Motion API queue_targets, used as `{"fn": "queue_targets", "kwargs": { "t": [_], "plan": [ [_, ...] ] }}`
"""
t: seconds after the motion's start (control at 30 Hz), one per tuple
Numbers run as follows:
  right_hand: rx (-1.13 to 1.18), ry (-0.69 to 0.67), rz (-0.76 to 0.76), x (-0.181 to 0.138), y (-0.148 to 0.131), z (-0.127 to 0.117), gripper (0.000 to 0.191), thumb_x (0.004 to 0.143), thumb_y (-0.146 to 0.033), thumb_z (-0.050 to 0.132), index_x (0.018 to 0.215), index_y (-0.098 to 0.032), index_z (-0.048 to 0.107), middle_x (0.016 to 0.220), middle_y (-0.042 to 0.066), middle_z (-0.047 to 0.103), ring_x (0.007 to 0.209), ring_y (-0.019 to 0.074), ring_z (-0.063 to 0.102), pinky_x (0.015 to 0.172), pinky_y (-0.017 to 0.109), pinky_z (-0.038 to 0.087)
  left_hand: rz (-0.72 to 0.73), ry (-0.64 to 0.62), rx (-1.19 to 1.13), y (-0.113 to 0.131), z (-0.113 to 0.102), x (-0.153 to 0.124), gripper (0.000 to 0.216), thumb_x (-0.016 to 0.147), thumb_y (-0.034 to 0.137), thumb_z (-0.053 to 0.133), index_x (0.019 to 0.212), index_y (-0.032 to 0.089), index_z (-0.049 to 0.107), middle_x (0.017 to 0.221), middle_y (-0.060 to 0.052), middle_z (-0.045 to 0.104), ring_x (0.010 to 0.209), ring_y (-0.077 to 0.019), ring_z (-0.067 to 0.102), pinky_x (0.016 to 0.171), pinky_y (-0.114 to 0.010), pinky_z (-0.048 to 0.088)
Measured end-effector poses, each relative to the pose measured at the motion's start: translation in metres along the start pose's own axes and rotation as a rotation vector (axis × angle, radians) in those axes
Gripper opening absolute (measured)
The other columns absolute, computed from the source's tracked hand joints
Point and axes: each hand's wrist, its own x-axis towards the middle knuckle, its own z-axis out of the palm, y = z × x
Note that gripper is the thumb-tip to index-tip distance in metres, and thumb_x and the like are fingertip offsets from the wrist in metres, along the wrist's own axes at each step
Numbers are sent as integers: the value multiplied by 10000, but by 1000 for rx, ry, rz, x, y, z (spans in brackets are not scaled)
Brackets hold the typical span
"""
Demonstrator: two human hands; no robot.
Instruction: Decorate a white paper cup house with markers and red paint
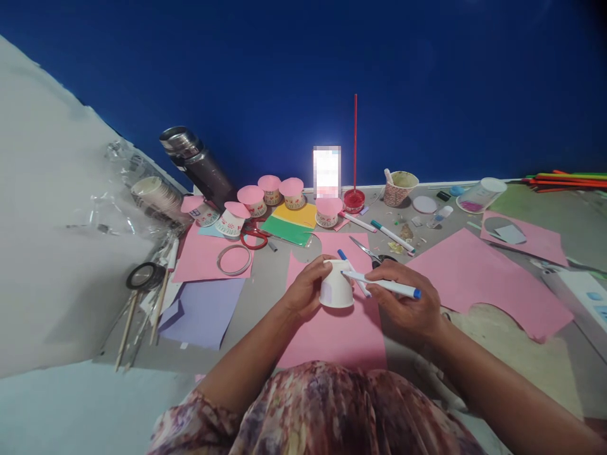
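Note:
My left hand (308,285) is wrapped round the side of a white paper cup (337,287), which is upside down with its wide rim toward me. A white marker with a blue end (396,287) is gripped in my right hand (410,300); its tip meets or nearly meets the cup near the upper right. Behind the cup, a second marker with a blue cap (342,254) lies on a pink paper sheet (332,344). Scissors with dark handles (372,253) rest just beyond my right hand.
Several decorated cups with pink paper discs (251,201) stand toward the wall, near red-handled scissors (255,237) and a tape roll (234,260). A dark flask (203,167) leans at left. Cut pink paper (484,278) lies at right. A glowing blurred screen (327,170) stands at the back.

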Motion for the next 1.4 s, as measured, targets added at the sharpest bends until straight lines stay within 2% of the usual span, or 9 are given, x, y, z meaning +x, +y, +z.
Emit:
{"fn": "queue_targets", "kwargs": {
  "t": [0.3,0.67,0.9,1.4],
  "plan": [
    [7,-5,-58,3,-2,0,98,958,-194,694,962,-248,775,808,43,798,651,188,709,648,316,557,9,-11,25,-1,-2,-1,407,786,404,872,1032,165,653,883,-67,767,780,-218,738,753,-325,564],
    [-9,-22,-78,2,0,0,97,958,-193,699,994,-240,776,827,54,812,656,191,724,662,320,587,14,1,20,-1,0,0,434,751,406,907,1008,157,661,866,-53,764,747,-203,731,716,-301,555],
    [-3,30,-184,5,0,1,132,954,-122,695,1022,-223,747,815,39,800,643,171,718,614,291,562,13,9,8,-2,1,0,446,730,406,928,993,152,672,849,-57,768,731,-202,729,708,-307,568],
    [11,6,-236,5,1,0,113,950,-134,699,1012,-220,741,788,49,797,653,184,730,624,301,573,25,14,7,-1,1,-1,408,746,382,918,984,143,688,851,-62,762,727,-210,734,687,-298,553]
  ]
}}
